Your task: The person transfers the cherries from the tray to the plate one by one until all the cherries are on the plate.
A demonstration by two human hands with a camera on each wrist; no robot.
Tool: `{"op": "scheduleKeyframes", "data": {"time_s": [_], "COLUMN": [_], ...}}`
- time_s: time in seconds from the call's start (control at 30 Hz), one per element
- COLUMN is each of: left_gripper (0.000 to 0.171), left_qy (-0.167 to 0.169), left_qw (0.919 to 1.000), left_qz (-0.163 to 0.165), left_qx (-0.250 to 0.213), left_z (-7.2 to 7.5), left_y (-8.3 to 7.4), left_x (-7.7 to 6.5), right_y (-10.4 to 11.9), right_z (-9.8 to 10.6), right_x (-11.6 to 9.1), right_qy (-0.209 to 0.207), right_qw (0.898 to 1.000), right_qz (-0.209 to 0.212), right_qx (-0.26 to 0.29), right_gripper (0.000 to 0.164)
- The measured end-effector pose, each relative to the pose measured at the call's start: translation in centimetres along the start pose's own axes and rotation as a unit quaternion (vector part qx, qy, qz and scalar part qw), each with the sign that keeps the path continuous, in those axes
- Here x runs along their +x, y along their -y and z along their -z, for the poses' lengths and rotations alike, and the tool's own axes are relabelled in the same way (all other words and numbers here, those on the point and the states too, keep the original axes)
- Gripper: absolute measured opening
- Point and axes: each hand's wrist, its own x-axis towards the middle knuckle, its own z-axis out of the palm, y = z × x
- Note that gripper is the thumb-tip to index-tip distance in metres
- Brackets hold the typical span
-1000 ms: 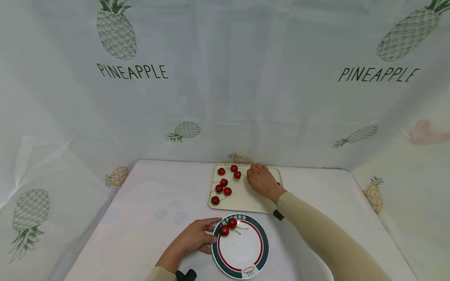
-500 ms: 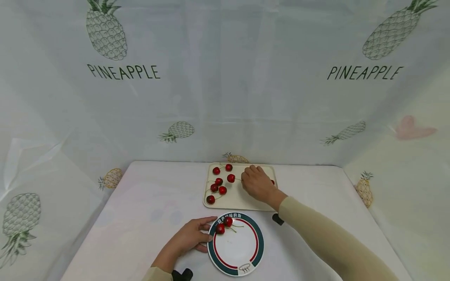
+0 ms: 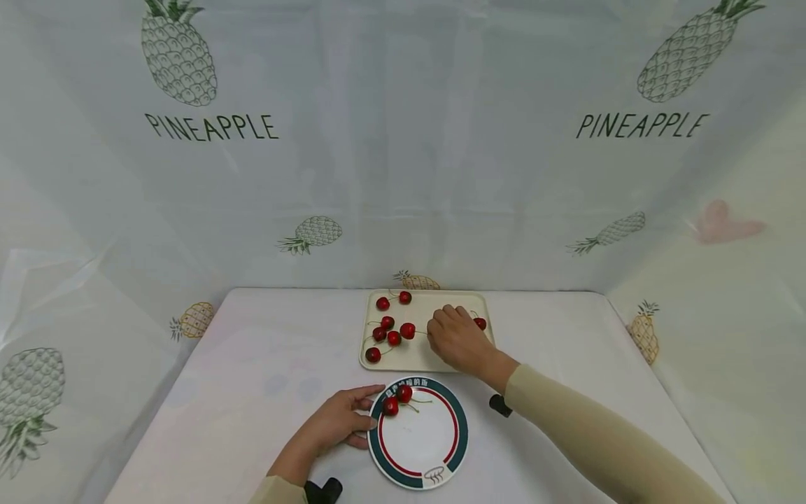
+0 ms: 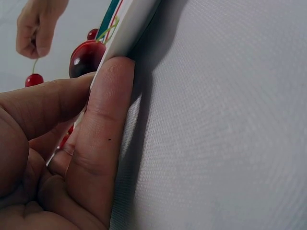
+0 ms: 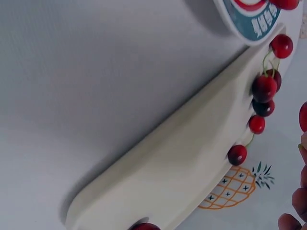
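Observation:
In the head view my left hand (image 3: 340,421) pinches the left rim of a white plate (image 3: 418,448) with a green and red border. Two cherries (image 3: 404,393) with green stems lie on the plate's upper left. Over the cream tray (image 3: 428,360), my right hand (image 3: 460,341) holds a cherry (image 3: 407,331) by its stem. The left wrist view shows that cherry (image 4: 34,80) hanging below the fingertips. Several more cherries (image 3: 379,334) lie along the tray's left side, and another cherry (image 3: 480,323) is at its right end, partly behind the hand.
The tray stands near the far edge of the white-covered table (image 3: 264,364), just beyond the plate. Behind it hangs a pale curtain (image 3: 428,175) printed with pineapples.
My right hand has drawn back slightly toward me across the tray, bringing the cherry by its stem. The right-end cherry shows more now. My left hand keeps its grip; the head view has shifted slightly.

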Motion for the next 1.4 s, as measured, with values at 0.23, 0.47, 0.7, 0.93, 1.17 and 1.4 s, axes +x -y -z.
{"op": "scheduleKeyframes", "data": {"time_s": [0.23, 0.47, 0.7, 0.93, 1.17, 1.4], "left_gripper": [0.069, 0.068, 0.069, 0.069, 0.069, 0.068], "left_qy": [-0.001, -0.002, -0.002, 0.001, 0.002, 0.001], "left_qw": [1.0, 1.0, 1.0, 1.0, 1.0, 0.9999], "left_qz": [0.0, 0.004, 0.006, 0.003, 0.0, -0.002], "left_qx": [-0.003, 0.002, 0.006, 0.009, 0.009, 0.01], "left_z": [0.0, 0.0, 0.1, 0.2, 0.1, 0.0], "left_y": [-0.1, -0.1, 0.1, 0.2, 0.1, 0.0], "left_x": [-0.1, 0.0, 0.2, 0.2, 0.1, 0.0], "right_y": [1.4, 3.1, 4.8, 6.7, 8.6, 9.3], "right_z": [0.3, 1.1, 1.5, 2.1, 2.0, 1.2], "right_x": [-1.4, -2.9, -4.2, -5.4, -6.5, -7.2], "right_qy": [-0.003, 0.004, -0.029, -0.04, -0.022, -0.018], "right_qw": [1.0, 0.999, 0.997, 0.995, 0.991, 0.989], "right_qz": [0.008, 0.007, 0.035, 0.062, 0.094, 0.11], "right_qx": [0.013, 0.044, 0.062, 0.068, 0.091, 0.092], "right_gripper": [0.013, 0.016, 0.02, 0.018, 0.015, 0.014]}}
